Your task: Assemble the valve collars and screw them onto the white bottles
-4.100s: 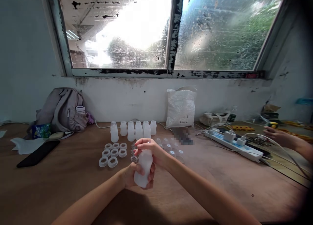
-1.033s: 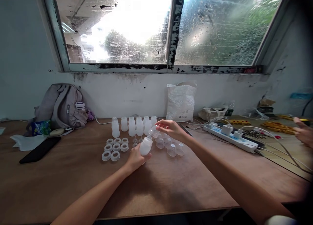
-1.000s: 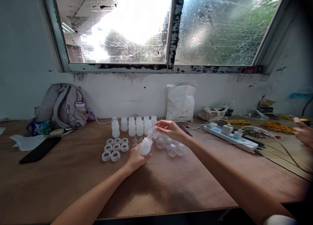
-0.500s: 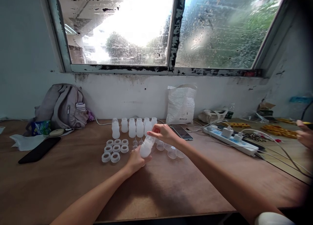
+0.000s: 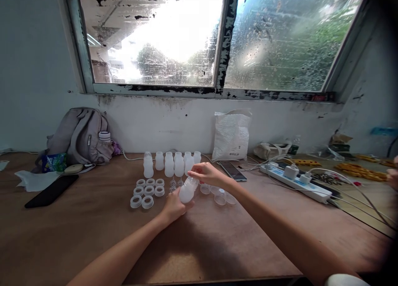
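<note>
My left hand (image 5: 173,207) grips a small milky plastic bottle (image 5: 187,190), tilted with its neck pointing up and right. My right hand (image 5: 207,173) is closed over the bottle's top, fingers pinched round a clear cap there. Just behind stands a row of several white bottles (image 5: 174,163). Several white screw rings (image 5: 146,190) lie to the left, and clear dome caps (image 5: 222,197) lie to the right on the wooden table (image 5: 93,236).
A grey backpack (image 5: 81,136), a black phone (image 5: 51,190) and a tissue sit at the left. A white bag (image 5: 231,134), a phone (image 5: 234,170) and a power strip (image 5: 298,180) with cables lie to the right. Another person's hand (image 5: 392,176) shows at the right edge.
My right hand picked a clear cap from the pile at the right and brought it down onto the neck of the bottle held in my left hand.
</note>
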`<state>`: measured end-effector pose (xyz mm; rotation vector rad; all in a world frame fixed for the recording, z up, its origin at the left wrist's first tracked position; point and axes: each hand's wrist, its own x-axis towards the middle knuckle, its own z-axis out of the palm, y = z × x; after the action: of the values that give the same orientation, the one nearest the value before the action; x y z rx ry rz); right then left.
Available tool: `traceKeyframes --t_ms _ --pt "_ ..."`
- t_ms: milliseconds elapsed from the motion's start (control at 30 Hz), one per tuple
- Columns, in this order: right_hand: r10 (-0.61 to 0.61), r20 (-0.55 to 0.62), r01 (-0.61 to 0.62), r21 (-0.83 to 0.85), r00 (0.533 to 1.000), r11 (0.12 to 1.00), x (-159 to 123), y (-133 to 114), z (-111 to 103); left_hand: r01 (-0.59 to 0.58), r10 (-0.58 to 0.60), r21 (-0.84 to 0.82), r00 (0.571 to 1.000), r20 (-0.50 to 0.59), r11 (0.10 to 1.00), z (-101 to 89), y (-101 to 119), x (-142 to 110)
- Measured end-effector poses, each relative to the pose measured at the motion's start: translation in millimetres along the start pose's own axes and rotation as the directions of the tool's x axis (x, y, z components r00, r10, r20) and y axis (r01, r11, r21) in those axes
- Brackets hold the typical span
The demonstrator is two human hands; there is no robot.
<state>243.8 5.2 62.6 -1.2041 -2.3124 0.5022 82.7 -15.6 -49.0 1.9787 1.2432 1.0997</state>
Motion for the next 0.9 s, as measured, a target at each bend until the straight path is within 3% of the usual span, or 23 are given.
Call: traceKeyframes --t_ms 133,267,367,500,700,900 --pt "0.017 -0.096 -0.019 -0.021 0.995 1.000 2 -1 6 -0.021 0.021 0.019 1.000 0.002 1.000 0.3 -1 -1" --pt "0.127 0.017 -0.127 0.241 0.992 0.962 5 -2 7 -0.074 0.074 0.113 0.997 0.011 0.991 1.3 1 -5" --pt "0.161 0.156 -0.204 0.321 0.975 0.925 3 0 12 -0.134 0.131 0.212 0.991 0.030 0.968 0.8 5 -9" --pt "0.090 0.146 -0.135 0.329 0.985 0.935 -5 1 21 -0.183 0.168 0.221 0.982 0.086 0.958 -2.6 10 -12" --pt "0.008 0.029 -0.018 0.365 1.000 0.931 -16 -3 24 -0.213 0.205 0.024 0.962 0.180 0.977 -4.0 16 -16" --pt "-0.029 0.027 0.016 0.390 0.999 0.921 -19 -1 24 -0.099 0.178 -0.250 0.932 0.316 0.963 -3.9 18 -15"
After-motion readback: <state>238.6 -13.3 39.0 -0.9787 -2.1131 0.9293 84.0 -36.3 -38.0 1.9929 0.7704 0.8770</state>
